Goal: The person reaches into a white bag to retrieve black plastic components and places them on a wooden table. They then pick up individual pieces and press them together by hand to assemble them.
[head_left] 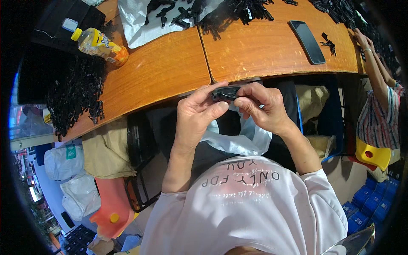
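Note:
Just off the near edge of the table, both my hands hold a small black plastic part (224, 94). My left hand (194, 114) pinches its left end between thumb and fingers. My right hand (268, 107) closes its thumb and fingertips on the right end. Whether a second small piece sits inside the right fingertips cannot be made out. Below my hands, a pale shiny bag or cloth (238, 144) lies across my lap.
On the wooden table (161, 63) lie a phone (307, 41), a few black pieces (329, 44), a yellow-capped bottle (101, 46) and a heap of black parts (78, 91). A white sheet (136, 25) holds more parts. Another person's hands (363, 41) work at far right.

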Demonstrator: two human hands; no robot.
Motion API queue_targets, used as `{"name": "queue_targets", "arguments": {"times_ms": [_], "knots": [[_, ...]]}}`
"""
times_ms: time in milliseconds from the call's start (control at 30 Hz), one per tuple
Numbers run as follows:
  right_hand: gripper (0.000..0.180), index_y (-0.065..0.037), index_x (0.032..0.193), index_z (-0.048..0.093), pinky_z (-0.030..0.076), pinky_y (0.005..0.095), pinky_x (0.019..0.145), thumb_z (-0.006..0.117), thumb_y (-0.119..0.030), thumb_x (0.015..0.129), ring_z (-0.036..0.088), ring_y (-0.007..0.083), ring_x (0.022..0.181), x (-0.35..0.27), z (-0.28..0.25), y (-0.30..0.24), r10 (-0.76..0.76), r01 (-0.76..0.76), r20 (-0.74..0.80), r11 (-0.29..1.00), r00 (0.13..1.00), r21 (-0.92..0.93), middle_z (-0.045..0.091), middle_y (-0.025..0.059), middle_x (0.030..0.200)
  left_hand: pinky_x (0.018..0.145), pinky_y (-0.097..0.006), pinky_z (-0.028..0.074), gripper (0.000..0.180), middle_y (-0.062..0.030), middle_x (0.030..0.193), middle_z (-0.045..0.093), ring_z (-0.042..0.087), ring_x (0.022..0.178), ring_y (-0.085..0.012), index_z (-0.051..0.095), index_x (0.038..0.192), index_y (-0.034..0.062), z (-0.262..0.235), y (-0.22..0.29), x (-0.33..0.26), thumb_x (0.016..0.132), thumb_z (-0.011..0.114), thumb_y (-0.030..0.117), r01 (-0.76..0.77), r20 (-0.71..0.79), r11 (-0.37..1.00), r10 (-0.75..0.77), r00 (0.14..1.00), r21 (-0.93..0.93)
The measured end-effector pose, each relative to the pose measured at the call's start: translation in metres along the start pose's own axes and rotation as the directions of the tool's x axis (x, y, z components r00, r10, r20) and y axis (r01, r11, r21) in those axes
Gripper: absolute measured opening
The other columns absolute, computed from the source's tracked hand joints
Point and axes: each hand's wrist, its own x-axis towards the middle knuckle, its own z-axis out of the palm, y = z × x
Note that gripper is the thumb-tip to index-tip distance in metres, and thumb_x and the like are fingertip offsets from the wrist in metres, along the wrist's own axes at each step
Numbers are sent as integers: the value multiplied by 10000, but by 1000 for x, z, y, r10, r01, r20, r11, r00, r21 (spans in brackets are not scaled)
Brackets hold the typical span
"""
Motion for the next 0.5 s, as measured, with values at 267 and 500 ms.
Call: {"name": "queue_targets", "arguments": {"times_ms": [267, 500], "knots": [[251, 3, 939, 633, 480, 319, 514, 785, -171, 839, 633, 237, 554, -11, 3, -8, -160, 153, -31, 973, 987, -171, 618, 124, 665, 614, -206, 382, 263, -1, 889, 598, 495, 715, -66, 718, 1088, -5, 13, -7, -7, 865, 760, 127, -302, -56, 817, 376, 925, 490], [388, 18, 1132, 567, 500, 381, 554, 743, -202, 865, 656, 327, 645, -10, 10, -15, -334, 326, -2, 922, 943, -209, 646, 151, 839, 673, -220, 423, 262, -35, 924, 655, 564, 777, -107, 715, 1054, -9, 14, -4, -10, 858, 764, 158, -474, 32, 716, 536, 844, 512]]}}
